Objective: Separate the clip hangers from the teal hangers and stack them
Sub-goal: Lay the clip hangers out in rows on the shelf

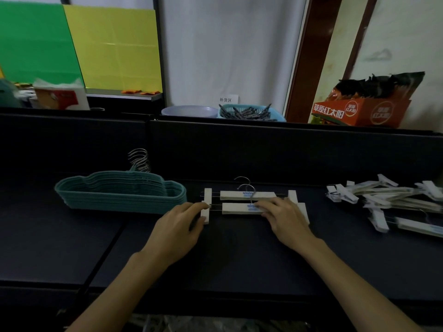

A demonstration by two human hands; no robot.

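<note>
Two white clip hangers lie side by side on the dark table, the far clip hanger [248, 195] just behind the near clip hanger [239, 208]. My left hand [178, 225] pinches the near hanger's left clip between thumb and fingers. My right hand [284, 218] rests on the right part of its bar, fingers spread over it and hiding the right clip partly. A neat stack of teal hangers [119, 192] sits to the left, metal hooks pointing away. A loose pile of clip hangers [393, 200] lies at the right.
A dark partition wall [239, 144] runs along the back of the table. Behind it stand a lilac bowl [189, 110], a blue basket of clothespins [251, 112], an orange carton [362, 112] and green and yellow boards. The table's front edge is near my forearms.
</note>
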